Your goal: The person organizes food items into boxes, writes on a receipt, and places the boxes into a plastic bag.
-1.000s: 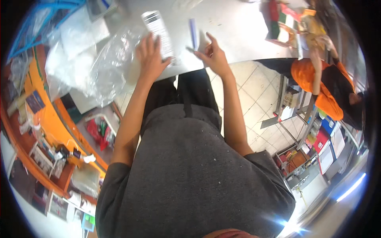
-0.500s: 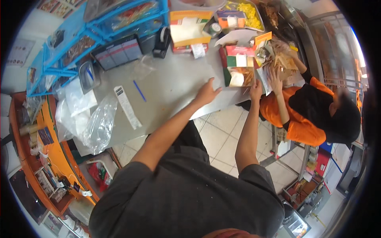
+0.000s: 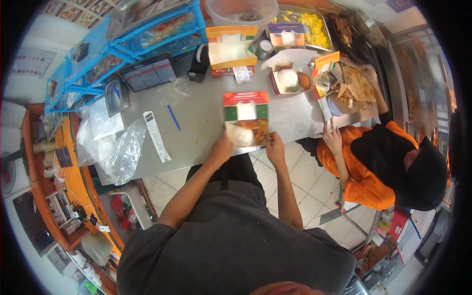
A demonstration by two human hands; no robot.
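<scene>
An open cardboard meal box with a red and green lid sits at the table's front edge, directly before me. White rice and strips of brown food lie inside it. My left hand is closed on the box's near left corner. At the near right corner, my right hand grips its side. To the right stands another open box with rice and a browned piece of food. A yellow-orange open box is farther back, on top of a red box with a paper slip.
A co-worker in orange stands at the right, hands around other food boxes. On the metal table lie a blue pen, a paper receipt and plastic bags. A tablet and blue racks stand behind.
The meal box has come from the right to the middle of the table's front edge. My left hand, open before, now holds it too. The co-worker's hands have moved apart.
</scene>
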